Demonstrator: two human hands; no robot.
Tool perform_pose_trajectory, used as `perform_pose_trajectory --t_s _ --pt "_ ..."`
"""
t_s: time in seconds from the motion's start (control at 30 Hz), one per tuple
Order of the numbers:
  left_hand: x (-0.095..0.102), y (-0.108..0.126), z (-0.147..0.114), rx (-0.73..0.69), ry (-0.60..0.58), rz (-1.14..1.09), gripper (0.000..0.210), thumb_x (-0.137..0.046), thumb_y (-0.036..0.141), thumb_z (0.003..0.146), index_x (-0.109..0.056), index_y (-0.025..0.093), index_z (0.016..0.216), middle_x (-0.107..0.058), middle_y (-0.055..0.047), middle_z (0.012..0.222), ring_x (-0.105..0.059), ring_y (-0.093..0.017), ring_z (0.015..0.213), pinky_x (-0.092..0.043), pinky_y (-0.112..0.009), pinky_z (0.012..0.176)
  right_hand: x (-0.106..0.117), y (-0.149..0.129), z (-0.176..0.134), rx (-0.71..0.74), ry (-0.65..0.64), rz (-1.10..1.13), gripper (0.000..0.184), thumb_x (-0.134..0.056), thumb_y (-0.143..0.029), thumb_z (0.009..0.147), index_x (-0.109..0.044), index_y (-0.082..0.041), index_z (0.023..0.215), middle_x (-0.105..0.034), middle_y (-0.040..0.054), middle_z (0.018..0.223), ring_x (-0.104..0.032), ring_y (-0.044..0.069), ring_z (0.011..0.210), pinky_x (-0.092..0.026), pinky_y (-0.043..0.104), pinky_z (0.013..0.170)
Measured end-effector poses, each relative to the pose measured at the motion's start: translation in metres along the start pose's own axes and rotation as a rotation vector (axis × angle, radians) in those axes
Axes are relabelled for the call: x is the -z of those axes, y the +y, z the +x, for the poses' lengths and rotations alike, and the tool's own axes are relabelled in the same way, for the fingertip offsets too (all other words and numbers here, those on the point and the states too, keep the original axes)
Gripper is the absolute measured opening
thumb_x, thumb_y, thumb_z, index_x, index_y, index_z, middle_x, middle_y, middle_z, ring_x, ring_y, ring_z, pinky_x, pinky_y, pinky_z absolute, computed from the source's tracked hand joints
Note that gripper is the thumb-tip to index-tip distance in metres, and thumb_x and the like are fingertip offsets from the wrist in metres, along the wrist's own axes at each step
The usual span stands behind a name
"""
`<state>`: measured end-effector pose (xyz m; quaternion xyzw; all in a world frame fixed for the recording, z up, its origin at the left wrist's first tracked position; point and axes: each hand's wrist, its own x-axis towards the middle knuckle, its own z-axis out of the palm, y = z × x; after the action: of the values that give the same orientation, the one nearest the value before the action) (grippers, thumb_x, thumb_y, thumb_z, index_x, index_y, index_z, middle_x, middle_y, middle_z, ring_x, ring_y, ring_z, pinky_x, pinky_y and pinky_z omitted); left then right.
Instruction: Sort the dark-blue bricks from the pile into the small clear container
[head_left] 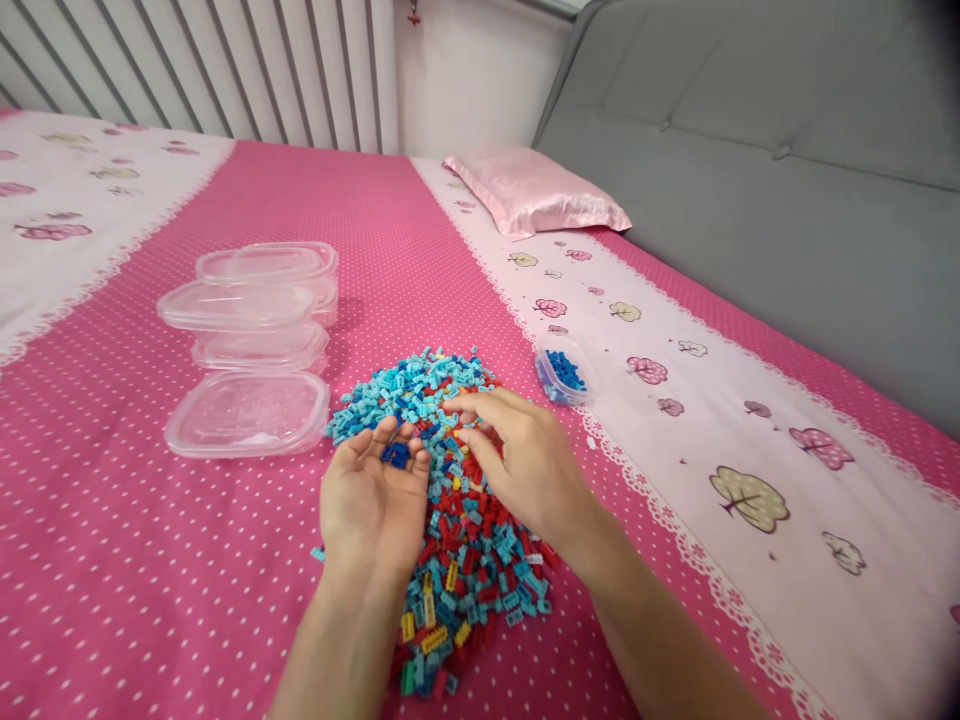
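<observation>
Some small dark-blue bricks (396, 455)

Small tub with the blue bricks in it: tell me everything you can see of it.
The small tub looks like thin, clear plastic with rounded corners. It stands upright and open at the top, with no lid on it. Dark blue bricks lie loose inside; their number can't be made out. It sits on the bed cover, by the lace-patterned edge between the dotted pink and pale printed bands, to the right of the brick pile. Neither the left hand nor the right hand touches it.
</observation>
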<state>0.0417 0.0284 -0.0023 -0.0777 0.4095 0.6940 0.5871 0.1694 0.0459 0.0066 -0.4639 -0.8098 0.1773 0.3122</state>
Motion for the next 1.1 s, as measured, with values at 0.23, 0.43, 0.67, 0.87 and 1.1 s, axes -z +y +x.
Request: perform_pose_trajectory --t_s 0.23,0.43,0.67,0.87,1.1 --pt "0.003 0.006 0.003 -0.074 0.036 -0.018 0.016 -0.036 0.015 0.077 -0.05 0.014 0.069 -0.049 -0.004 0.069 -0.049 -0.011 0.06 -0.043 -0.021 0.052 -0.023 0.007 0.002 0.067 -0.105 -0.137 0.023 -0.054 -0.018 0.083 -0.063 -0.021 0.105 -0.062 0.0049 0.1 -0.051 0.019 0.097 -0.041 0.032 0.087" --pt "0.003 0.007 0.003 -0.047 0.038 -0.024 0.016 -0.035 0.015 0.076 -0.049 0.015 0.068 -0.048 -0.003 0.067 -0.047 -0.011 0.059 -0.041 -0.021 0.051 -0.033 0.015 0.003 0.03 -0.114 -0.228 0.021 -0.052 -0.014 0.083 -0.066 -0.022 0.097 -0.062 0.0057 0.093 -0.051 0.02 0.093 -0.042 0.032 0.082" --pt "0.003 0.007 0.003 -0.033 0.049 -0.028 0.014 -0.036 0.016 0.076 -0.049 0.014 0.069 -0.048 -0.004 0.069 -0.046 -0.011 0.059 -0.04 -0.02 0.05 -0.023 0.042 0.009 -0.121 -0.043 -0.226 0.02 -0.052 -0.011 0.081 -0.066 -0.02 0.092 -0.062 0.0057 0.094 -0.053 0.019 0.095 -0.041 0.032 0.085" --pt "0.004 0.007 0.004 -0.035 0.046 -0.03 0.014 -0.037 0.016 0.076 -0.048 0.014 0.068 -0.048 -0.004 0.07 -0.046 -0.011 0.059 -0.04 -0.021 0.051 -0.017 0.04 0.009 -0.121 -0.001 -0.175 0.018 -0.052 -0.015 0.082 -0.066 -0.02 0.093 -0.062 0.0051 0.095 -0.056 0.018 0.092 -0.042 0.031 0.082" --pt "0.005 0.006 0.005 -0.04 0.034 -0.02 0.014 -0.037 0.016 0.076 -0.048 0.014 0.068 -0.048 -0.004 0.07 -0.046 -0.011 0.059 -0.041 -0.02 0.051 -0.032 0.023 0.005 -0.087 -0.162 -0.188 0.016 -0.06 -0.03 0.081 -0.068 -0.021 0.092 -0.062 0.0048 0.089 -0.056 0.018 0.087 -0.042 0.03 0.078"
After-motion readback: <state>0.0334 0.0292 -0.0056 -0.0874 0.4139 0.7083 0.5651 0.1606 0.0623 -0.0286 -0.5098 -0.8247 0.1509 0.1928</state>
